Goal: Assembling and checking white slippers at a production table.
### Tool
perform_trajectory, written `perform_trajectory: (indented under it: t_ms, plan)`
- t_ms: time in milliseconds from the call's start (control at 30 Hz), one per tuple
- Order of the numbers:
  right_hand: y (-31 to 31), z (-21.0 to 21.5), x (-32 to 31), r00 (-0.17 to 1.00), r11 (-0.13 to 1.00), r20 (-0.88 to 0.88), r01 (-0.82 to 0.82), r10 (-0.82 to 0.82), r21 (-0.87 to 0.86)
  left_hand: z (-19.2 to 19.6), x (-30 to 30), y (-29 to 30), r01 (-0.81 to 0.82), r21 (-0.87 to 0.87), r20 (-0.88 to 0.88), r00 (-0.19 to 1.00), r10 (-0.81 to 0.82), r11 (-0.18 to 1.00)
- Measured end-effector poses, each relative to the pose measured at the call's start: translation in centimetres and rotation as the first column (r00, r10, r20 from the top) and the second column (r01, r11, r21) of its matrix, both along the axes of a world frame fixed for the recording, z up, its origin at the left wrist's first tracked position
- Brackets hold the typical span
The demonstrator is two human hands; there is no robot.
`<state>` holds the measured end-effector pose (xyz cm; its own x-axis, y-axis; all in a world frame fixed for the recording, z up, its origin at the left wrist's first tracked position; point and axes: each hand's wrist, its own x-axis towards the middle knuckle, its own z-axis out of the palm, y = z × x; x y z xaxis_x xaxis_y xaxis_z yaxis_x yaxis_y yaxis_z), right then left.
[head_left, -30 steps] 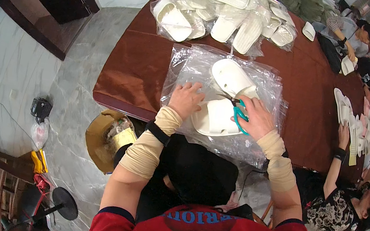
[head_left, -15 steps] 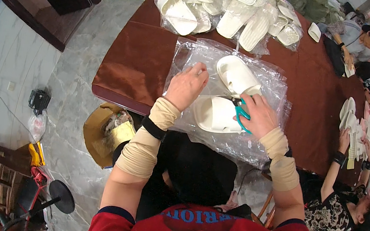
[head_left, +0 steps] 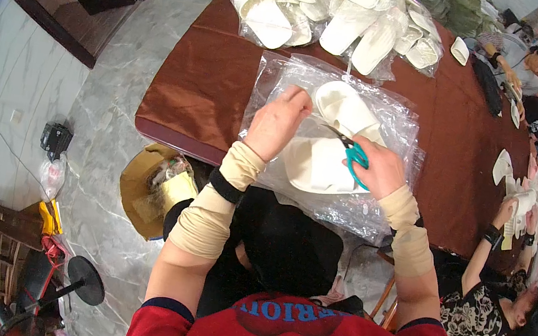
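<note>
Two white slippers lie side by side on a stack of clear plastic bags [head_left: 381, 219], the far slipper [head_left: 350, 107] pointing away to the upper left and the near slipper [head_left: 318, 165] just below it. My right hand [head_left: 381, 167] grips teal-handled scissors [head_left: 355, 155], whose dark blades reach left over the near slipper. Left of the slippers, my left hand [head_left: 282, 122] is raised above the bags with fingertips pinched together. Whatever it may hold is too small to make out.
Bagged white slippers [head_left: 349, 28] are heaped at the far side of the brown-covered table [head_left: 190, 84]. An open cardboard box [head_left: 137, 192] with plastic scraps stands by the near left edge. On the right, a co-worker's hands [head_left: 507, 211] handle white slippers; other people sit farther off.
The scissors have come up and turned, so their blades now show over the near slipper. My left hand has moved slightly right, its fingertips closer together.
</note>
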<state>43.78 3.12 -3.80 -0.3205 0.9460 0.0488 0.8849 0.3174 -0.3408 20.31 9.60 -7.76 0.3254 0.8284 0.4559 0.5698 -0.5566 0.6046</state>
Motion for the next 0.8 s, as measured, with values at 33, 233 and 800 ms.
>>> perform_trajectory:
  t_ms: [33,233,800]
  plan:
    - [-0.1,-0.1,0.7,0.998,0.999,-0.027,0.053,-0.054,-0.007,0.2,-0.4,0.2,0.000,0.005,0.002,1.000,0.000,1.000]
    - [-0.1,-3.7,8.6,0.963,0.958,-0.001,0.268,-0.269,0.098,5.9,-5.0,-1.6,-0.128,-0.157,0.583,0.788,0.197,0.979]
    - [-1.1,-4.1,3.1,0.785,0.881,-0.403,0.393,-0.470,-0.262,-8.9,-34.3,-14.9,-0.955,0.106,-0.223,0.249,0.942,0.277]
